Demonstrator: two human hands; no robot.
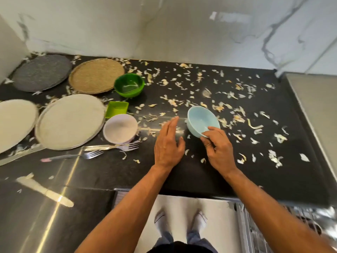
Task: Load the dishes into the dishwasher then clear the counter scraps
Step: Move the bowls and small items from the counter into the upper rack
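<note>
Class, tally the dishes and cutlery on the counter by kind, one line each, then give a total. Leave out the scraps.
Round plates: 4
Round bowls: 3
Square green dish: 1
Forks: 2
Knives: 2
Total: 12

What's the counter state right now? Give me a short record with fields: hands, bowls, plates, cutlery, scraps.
right hand: pinches the near rim of the light blue bowl, tilting it
left hand: open, fingers straight, beside that bowl, holding nothing
other bowls: round green bowl, square green dish, white bowl
plates: four round ones at the left, e.g. large pale plate
cutlery: two forks near the white bowl
scraps: scattered across the black counter
</note>
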